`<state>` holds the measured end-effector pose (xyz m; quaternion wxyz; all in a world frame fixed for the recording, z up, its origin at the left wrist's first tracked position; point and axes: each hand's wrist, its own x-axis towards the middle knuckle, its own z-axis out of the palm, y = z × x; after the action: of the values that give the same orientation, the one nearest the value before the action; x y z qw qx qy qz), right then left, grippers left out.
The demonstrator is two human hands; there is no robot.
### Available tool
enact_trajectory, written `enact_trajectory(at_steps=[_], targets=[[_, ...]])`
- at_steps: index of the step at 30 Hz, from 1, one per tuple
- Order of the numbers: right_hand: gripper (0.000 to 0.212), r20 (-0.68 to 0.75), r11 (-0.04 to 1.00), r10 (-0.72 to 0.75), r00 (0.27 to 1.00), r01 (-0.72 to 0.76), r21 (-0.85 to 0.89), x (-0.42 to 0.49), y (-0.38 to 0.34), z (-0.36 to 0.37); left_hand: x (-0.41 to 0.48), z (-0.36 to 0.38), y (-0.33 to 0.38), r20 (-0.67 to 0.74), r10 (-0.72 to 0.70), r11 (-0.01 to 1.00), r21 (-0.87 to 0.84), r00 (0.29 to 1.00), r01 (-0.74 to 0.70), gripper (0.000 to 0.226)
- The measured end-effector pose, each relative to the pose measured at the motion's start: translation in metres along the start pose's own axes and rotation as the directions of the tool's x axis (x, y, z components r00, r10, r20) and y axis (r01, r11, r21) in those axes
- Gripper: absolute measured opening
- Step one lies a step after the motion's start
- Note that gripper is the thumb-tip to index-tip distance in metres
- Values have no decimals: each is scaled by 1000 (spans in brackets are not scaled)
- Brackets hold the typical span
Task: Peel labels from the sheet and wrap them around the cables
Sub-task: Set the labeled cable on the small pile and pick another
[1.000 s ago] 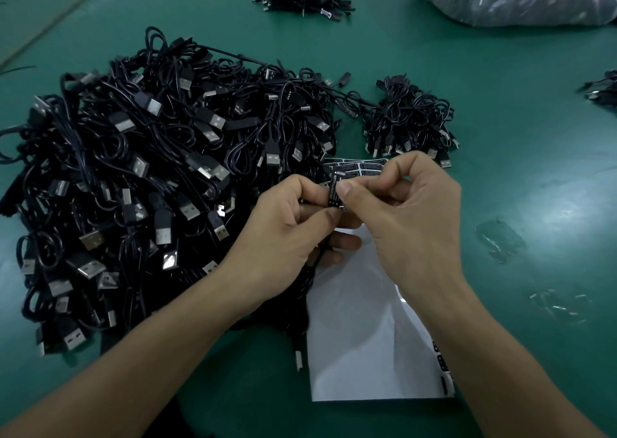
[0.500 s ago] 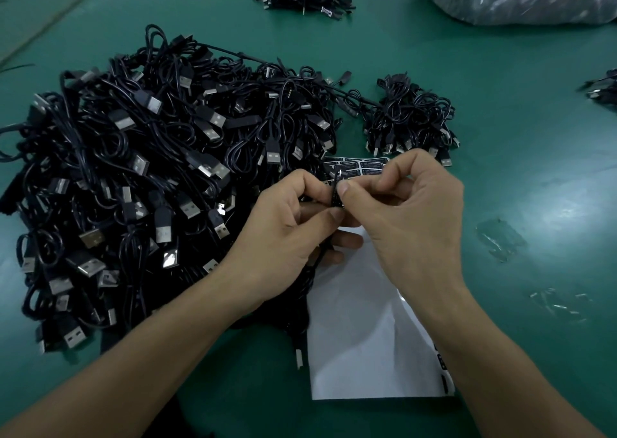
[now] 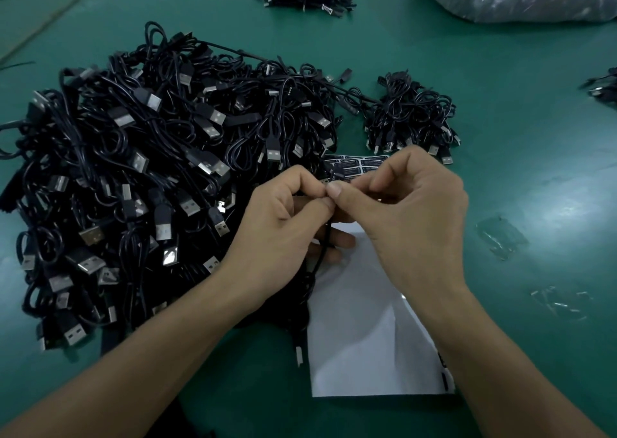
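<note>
The person is doing the wrapping step. The left hand and the right hand are meeting fingertip to fingertip above the sheet. Both are pinching one thin black cable, with thumb and first finger curled tight on it. The rest of that cable is hanging down from the pinch, and its plug is lying just beside the sheet's left edge. The label is hiding under the fingertips, so I cannot tell how far round it is going. It looks like the sticky ends are being squeezed together. Next, the fingers will likely need to press the label flat all the way round and then let this cable go. After that, a new one is waiting among the dark labels at the far end of the sheet. The big pile of cables is lying just left of the hands, and a small pile is sitting farther back.
</note>
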<state>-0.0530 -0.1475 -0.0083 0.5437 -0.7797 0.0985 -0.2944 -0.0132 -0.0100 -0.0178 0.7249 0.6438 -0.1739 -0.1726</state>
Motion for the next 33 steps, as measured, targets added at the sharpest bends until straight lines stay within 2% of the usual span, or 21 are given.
enact_trajectory(at_steps=[3,7,11,17,22,25,28,33], targets=[[35,-4,1000,11,1000,-11,-16,4,1,-3,0,0,0,2,12,1000,-5,1000,-12,17],[36,136,992,62,989,-76,104,8,5,-6,-1,0,-1,11,15,1000,10,1000,-15,13],[22,245,985,17,969,-59,164,10,8,-5,-1,0,-2,17,10,999,49,1000,-10,9],[6,282,983,13,959,-64,172,14,11,-11,-2,-1,-5,17,62,987,148,998,-64,14],[15,290,994,45,956,-70,78,15,14,-12,-3,0,-5,-4,71,972,225,997,-68,20],[21,275,999,32,961,-40,24,15,13,-12,-3,0,-1,-19,30,981,190,999,-26,19],[12,299,996,19,954,-44,80,14,10,-13,-3,2,4,-40,-1,987,162,999,8,20],[13,306,986,47,951,-93,138,15,13,-13,-2,3,9,-29,-95,991,93,995,97,26]])
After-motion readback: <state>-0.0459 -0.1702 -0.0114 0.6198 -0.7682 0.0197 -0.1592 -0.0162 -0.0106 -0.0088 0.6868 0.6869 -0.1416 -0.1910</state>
